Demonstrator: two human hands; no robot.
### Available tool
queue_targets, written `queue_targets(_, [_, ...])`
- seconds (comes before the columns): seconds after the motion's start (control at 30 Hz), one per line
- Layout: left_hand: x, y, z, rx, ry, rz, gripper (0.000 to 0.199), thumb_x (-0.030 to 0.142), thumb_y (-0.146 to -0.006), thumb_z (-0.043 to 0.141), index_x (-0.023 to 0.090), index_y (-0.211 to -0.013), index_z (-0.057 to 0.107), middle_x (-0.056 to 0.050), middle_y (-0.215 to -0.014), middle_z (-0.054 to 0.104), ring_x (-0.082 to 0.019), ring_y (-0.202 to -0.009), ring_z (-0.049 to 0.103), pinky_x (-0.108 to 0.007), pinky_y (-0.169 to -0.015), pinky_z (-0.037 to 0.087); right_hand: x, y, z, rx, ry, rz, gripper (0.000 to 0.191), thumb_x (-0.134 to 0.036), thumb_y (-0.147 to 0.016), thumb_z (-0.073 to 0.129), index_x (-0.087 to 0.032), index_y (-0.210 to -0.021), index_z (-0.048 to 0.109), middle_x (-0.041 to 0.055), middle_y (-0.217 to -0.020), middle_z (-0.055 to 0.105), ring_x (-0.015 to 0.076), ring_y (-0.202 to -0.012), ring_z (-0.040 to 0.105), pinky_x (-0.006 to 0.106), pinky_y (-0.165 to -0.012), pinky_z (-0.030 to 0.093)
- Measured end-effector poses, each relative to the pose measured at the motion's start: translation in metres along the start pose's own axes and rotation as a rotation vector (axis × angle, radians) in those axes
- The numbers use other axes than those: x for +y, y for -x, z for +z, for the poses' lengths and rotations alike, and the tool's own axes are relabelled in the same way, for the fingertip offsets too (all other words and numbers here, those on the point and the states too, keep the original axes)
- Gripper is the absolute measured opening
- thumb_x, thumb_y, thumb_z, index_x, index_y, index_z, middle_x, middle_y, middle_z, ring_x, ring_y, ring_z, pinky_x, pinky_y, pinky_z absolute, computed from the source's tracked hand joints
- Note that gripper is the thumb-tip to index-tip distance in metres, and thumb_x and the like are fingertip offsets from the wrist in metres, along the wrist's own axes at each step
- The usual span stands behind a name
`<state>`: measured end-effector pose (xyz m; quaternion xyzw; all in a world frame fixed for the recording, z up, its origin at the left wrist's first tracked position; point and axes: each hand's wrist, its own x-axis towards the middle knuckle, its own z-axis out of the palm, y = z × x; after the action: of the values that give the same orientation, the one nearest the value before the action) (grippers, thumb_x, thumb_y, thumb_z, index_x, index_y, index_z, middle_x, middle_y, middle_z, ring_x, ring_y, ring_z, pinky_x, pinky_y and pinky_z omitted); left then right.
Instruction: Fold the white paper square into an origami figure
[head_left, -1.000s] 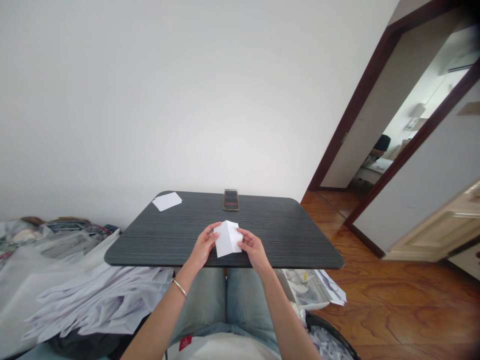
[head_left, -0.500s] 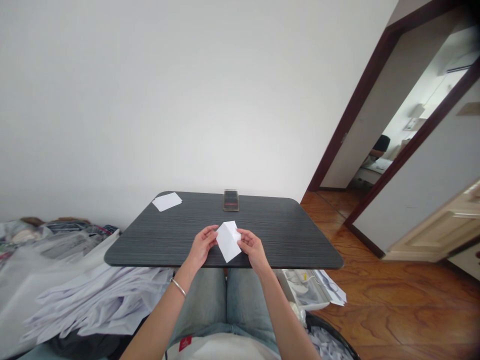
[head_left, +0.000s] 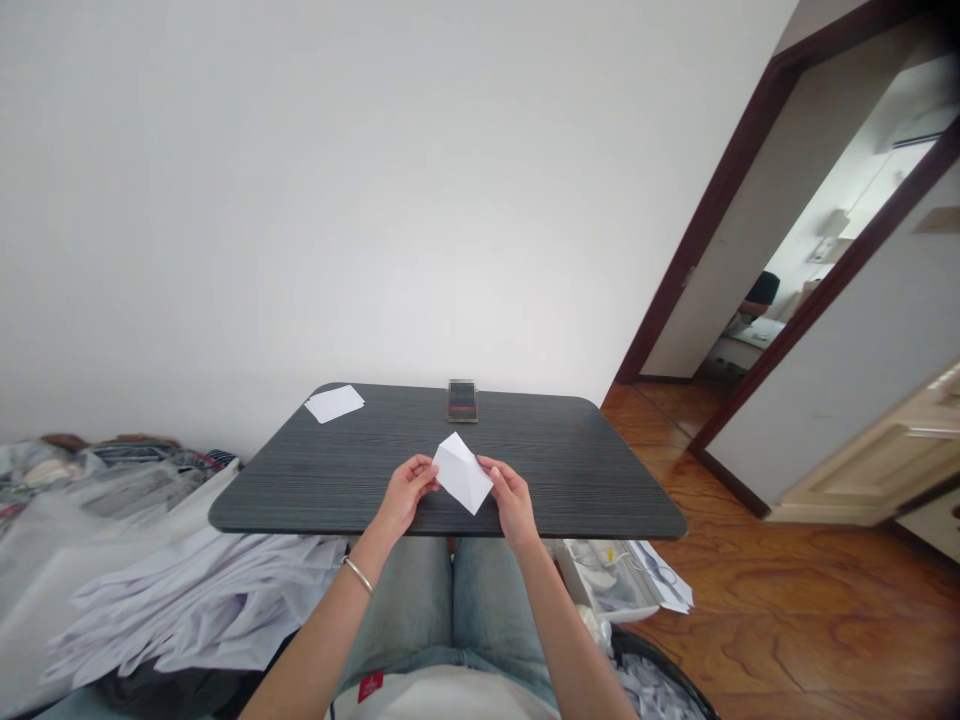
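A small white piece of paper (head_left: 463,474) with crease lines is held above the near half of the dark table (head_left: 315,480). My left hand (head_left: 406,492) pinches its left corner between thumb and fingers. On the other side my right hand (head_left: 511,497) grips the right corner, thumb in front and fingers behind. More white paper sheets (head_left: 334,403) lie at the table's back left. Standing at the back edge is a small dark framed object (head_left: 462,401), whose kind I cannot make out.
White folded cloth (head_left: 202,600) and clear plastic bags (head_left: 127,490) are heaped left of the table. Below its right side sit a white box (head_left: 611,580) with odds and ends and a black bin (head_left: 664,680) of scraps. A white wall (head_left: 450,200) rises behind.
The paper has turned between my hands: its top point now sits farther left, its lower point farther right. My right hand has shifted slightly along its edge.
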<state>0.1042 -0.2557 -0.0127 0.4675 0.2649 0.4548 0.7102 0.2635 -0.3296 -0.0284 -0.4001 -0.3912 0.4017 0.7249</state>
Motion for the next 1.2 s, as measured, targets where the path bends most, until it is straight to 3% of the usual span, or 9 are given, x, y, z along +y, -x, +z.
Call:
queue_targets(0.1, [0.0000, -0.0008, -0.0012, 0.058, 0.012, 0.039, 0.019, 0.025, -0.062, 0.072, 0.015, -0.071, 0.057, 0.004, -0.061, 0.058, -0.006, -0.054, 0.053, -0.016, -0.055, 0.045, 0.0017, -0.0001, -0.0012, 0.050, 0.094, -0.116, 0.028, -0.039, -0.074, 0.061, -0.020, -0.094, 0.067, 0.0067, -0.099, 0.064, 0.0220, -0.092, 0.056, 0.033, -0.079, 0.044])
queue_targets(0.2, [-0.0003, -0.0011, -0.0016, 0.080, 0.009, 0.054, 0.019, 0.024, -0.063, 0.071, 0.015, -0.071, 0.057, 0.003, -0.062, 0.059, -0.006, -0.055, 0.053, -0.016, -0.054, 0.045, 0.0026, 0.0000, -0.0016, 0.104, 0.186, -0.167, 0.021, -0.035, -0.072, 0.064, -0.021, -0.088, 0.069, 0.0047, -0.091, 0.062, 0.0187, -0.082, 0.055, 0.030, -0.073, 0.044])
queue_targets(0.47, [-0.0016, -0.0017, -0.0004, 0.066, -0.013, 0.038, 0.020, 0.024, -0.061, 0.072, 0.014, -0.070, 0.056, 0.003, -0.058, 0.059, -0.006, -0.053, 0.053, -0.015, -0.051, 0.045, 0.0061, -0.0012, -0.0002, 0.121, 0.182, -0.087, 0.014, -0.030, -0.069, 0.066, -0.018, -0.076, 0.068, 0.0009, -0.070, 0.060, 0.0127, -0.059, 0.053, 0.024, -0.053, 0.043])
queue_targets(0.7, [-0.0010, -0.0003, 0.0003, 0.042, -0.029, 0.023, 0.021, 0.025, -0.061, 0.072, 0.014, -0.068, 0.055, 0.004, -0.058, 0.060, -0.005, -0.052, 0.054, -0.014, -0.051, 0.046, 0.0057, -0.0005, 0.0016, 0.046, 0.150, -0.002, 0.023, -0.027, -0.061, 0.072, -0.017, -0.081, 0.066, 0.0001, -0.063, 0.067, 0.0140, -0.054, 0.058, 0.025, -0.054, 0.046])
queue_targets(1.0, [0.0009, 0.0016, 0.0017, -0.033, -0.066, -0.025, 0.022, 0.026, -0.064, 0.071, 0.013, -0.072, 0.056, 0.001, -0.062, 0.062, -0.006, -0.051, 0.057, -0.016, -0.053, 0.050, 0.0039, 0.0002, 0.0051, 0.050, 0.149, 0.028, 0.024, -0.025, -0.058, 0.073, -0.015, -0.079, 0.066, 0.0028, -0.069, 0.070, 0.0190, -0.064, 0.064, 0.029, -0.061, 0.049])
queue_targets(1.2, [-0.0001, 0.0023, 0.0011, -0.081, -0.089, -0.051, 0.024, 0.026, -0.065, 0.071, 0.014, -0.079, 0.056, 0.001, -0.064, 0.064, -0.008, -0.054, 0.059, -0.018, -0.055, 0.051, 0.0044, 0.0002, 0.0063, 0.065, 0.167, 0.032, 0.022, -0.025, -0.060, 0.072, -0.014, -0.078, 0.067, 0.0028, -0.065, 0.070, 0.0184, -0.058, 0.063, 0.029, -0.058, 0.048])
